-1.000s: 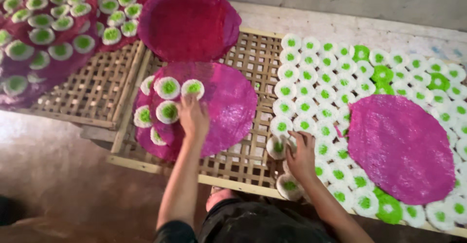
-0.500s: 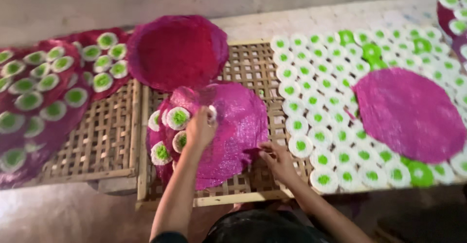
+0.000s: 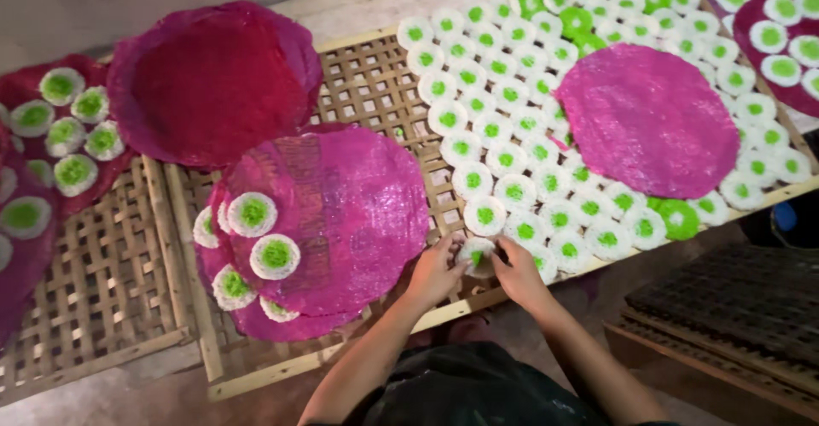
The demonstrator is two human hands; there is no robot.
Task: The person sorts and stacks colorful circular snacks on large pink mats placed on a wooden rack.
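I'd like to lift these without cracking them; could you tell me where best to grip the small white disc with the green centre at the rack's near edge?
Probably by its thin white rim, from the near side: the small disc lies flat on the lattice rack, other discs crowding its far side. The left hand and right hand already pinch opposite edges.

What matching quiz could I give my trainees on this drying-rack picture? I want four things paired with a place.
Things:
1. small white disc with green centre
2. dark red round sheet
3. solid green disc
4. left hand

Places:
A. at the near edge of the white discs, below the right-hand pink sheet
B. pinched between both hands at the rack's near edge
C. far left of the bamboo rack, with no discs on it
D. just left of the right hand, on the same disc

Pairs: 1-B, 2-C, 3-A, 4-D
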